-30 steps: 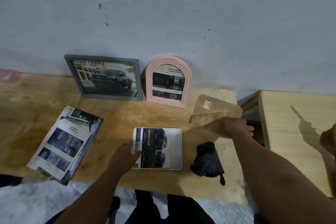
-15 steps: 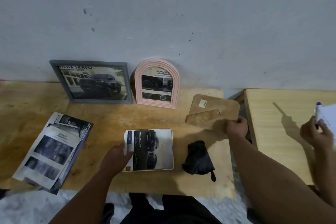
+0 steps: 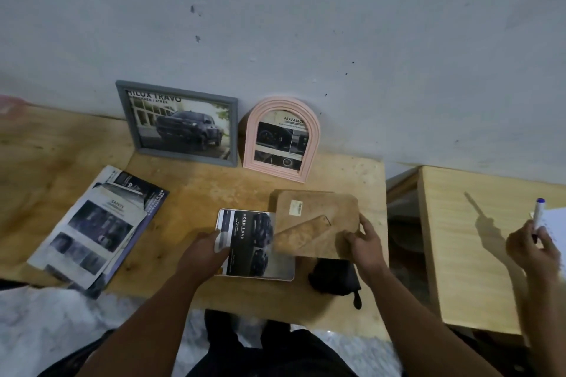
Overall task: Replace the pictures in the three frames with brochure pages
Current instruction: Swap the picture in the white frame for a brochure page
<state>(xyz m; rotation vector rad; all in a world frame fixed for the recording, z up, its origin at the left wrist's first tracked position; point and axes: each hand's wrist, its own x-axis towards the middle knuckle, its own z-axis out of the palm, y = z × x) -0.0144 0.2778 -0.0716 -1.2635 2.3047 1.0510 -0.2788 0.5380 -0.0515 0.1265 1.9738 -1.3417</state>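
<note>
Two frames look done: grey frame (image 3: pixel 180 124) and pink arch frame (image 3: pixel 282 139) stand at the wall with brochure pages in. Third frame (image 3: pixel 255 246) lies face-down under our left hand (image 3: pixel 203 254), fingers flat on its page. Right hand (image 3: pixel 366 243) fingers pinch the backing board (image 3: pixel 317 223), overlapping the frame's right side. We still seat and close it. Black cloth (image 3: pixel 335 280) sits just below right fingers; desk (image 3: pixel 214 190) edge near.

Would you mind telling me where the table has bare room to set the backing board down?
Bare wood lies between the brochure pile and the white frame, below the grey frame. It is crowded around the backing board and black cloth.
</note>
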